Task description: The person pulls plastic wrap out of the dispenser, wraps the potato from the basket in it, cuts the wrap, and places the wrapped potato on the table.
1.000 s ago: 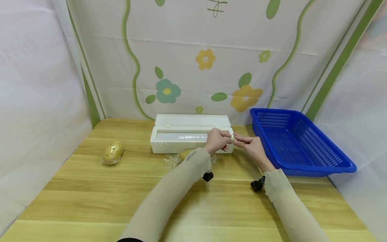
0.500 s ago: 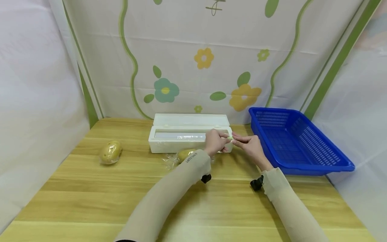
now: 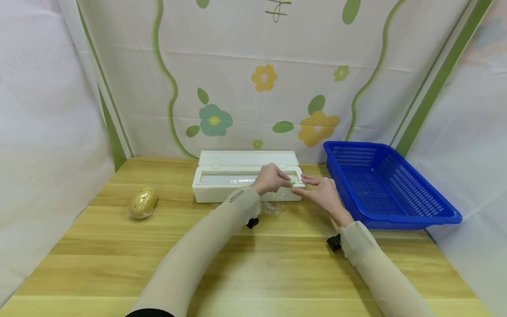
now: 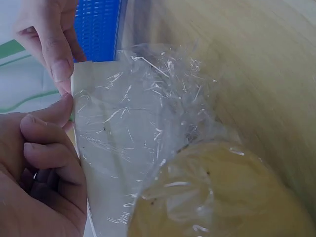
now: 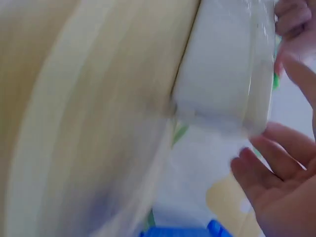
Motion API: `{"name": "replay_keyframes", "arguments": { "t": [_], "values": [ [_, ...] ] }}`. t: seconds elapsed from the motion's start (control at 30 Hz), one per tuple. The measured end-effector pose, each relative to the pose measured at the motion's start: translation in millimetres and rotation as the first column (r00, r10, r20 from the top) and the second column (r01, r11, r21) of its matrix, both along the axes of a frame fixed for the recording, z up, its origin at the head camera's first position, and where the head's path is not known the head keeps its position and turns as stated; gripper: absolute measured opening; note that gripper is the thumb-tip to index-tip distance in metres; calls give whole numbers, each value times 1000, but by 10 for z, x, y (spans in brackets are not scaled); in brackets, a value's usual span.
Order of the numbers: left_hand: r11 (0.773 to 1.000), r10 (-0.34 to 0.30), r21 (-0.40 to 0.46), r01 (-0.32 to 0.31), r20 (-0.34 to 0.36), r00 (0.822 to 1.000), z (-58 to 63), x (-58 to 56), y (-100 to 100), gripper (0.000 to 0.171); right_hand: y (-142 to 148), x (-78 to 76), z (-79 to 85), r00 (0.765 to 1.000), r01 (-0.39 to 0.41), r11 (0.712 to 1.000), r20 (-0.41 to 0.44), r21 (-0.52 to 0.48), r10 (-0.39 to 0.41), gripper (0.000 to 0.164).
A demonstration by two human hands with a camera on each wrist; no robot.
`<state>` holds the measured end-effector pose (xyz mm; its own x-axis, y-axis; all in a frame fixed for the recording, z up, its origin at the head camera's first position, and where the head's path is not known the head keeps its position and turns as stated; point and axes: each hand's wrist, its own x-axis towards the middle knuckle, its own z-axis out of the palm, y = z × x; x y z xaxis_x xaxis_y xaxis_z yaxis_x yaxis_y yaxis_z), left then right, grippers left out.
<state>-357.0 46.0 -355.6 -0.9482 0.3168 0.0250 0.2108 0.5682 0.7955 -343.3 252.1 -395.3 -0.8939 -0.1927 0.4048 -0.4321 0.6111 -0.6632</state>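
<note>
My left hand (image 3: 270, 178) pinches a small green slide cutter (image 3: 293, 181) on the front top edge of a white cling film dispenser (image 3: 206, 193), near its right end. The lid (image 3: 247, 158) stands raised behind, and the film roll (image 3: 227, 179) shows inside. At the dispenser's right end is my right hand (image 3: 324, 193), its fingers loosely extended with fingertips at the end corner. In the left wrist view, crinkled cling film (image 4: 182, 84) hangs over the dispenser's front beside a film-covered potato (image 4: 217, 192). My left sleeve hides that potato in the head view.
Another film-wrapped potato (image 3: 143, 202) lies on the left of the wooden table (image 3: 277, 273). A blue perforated basket (image 3: 380, 198) stands at the right, close to the right hand. A patterned white curtain (image 3: 237, 79) hangs directly behind the dispenser.
My left hand has moved left along the dispenser with the green slide cutter, away from the right end. The right hand's fingers have spread, and its fingertips have parted from the left hand's.
</note>
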Motion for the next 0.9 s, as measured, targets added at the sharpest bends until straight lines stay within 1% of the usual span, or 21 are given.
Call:
{"name": "replay_keyframes", "arguments": {
  "t": [0.07, 0.17, 0.27, 0.37, 0.43, 0.5, 0.63, 0.67, 0.73, 0.83, 0.9],
  "values": [
    [1000, -5, 20, 5, 19, 1000, -22, -19, -17, 15, -49, 7, -14, 1000, 1, 1000, -4, -29, -1, 62],
    [997, -7, 73, 3, 49, 999, -46, -12, -31, 13, -107, 6, -45, 1000, -5, 996, 17, -84, 7, 55],
    [991, 5, 136, -17, 90, 996, -62, 9, -33, 13, -144, -11, -72, 999, -7, 995, 34, -104, 11, 49],
    [979, 19, 198, -46, 134, 991, -67, 36, -31, 13, -174, -27, -63, 999, -3, 995, 46, -101, 7, 43],
    [970, 41, 229, -77, 157, 987, -66, 52, -20, 12, -192, -35, -40, 999, 0, 996, 42, -91, 4, 39],
    [959, 74, 257, -121, 185, 980, -70, 70, 2, 12, -203, -47, -19, 1000, 5, 997, 28, -75, -3, 35],
    [929, 150, 300, -217, 230, 962, -90, 112, 51, 12, -211, -69, -1, 1000, 24, 999, 0, -40, -24, 30],
    [922, 161, 310, -230, 234, 959, -94, 126, 57, 12, -212, -73, 4, 1000, 26, 999, -8, -26, -26, 30],
    [913, 170, 329, -239, 225, 959, -103, 152, 58, 12, -213, -84, 14, 999, 25, 1000, -29, 7, -25, 30],
    [913, 168, 341, -223, 184, 968, -116, 181, 44, 13, -220, -100, 29, 998, 21, 998, -58, 52, -18, 30],
    [919, 162, 336, -206, 154, 975, -134, 183, 31, 15, -225, -112, 34, 998, 18, 998, -63, 68, -14, 30]
  ]
}}
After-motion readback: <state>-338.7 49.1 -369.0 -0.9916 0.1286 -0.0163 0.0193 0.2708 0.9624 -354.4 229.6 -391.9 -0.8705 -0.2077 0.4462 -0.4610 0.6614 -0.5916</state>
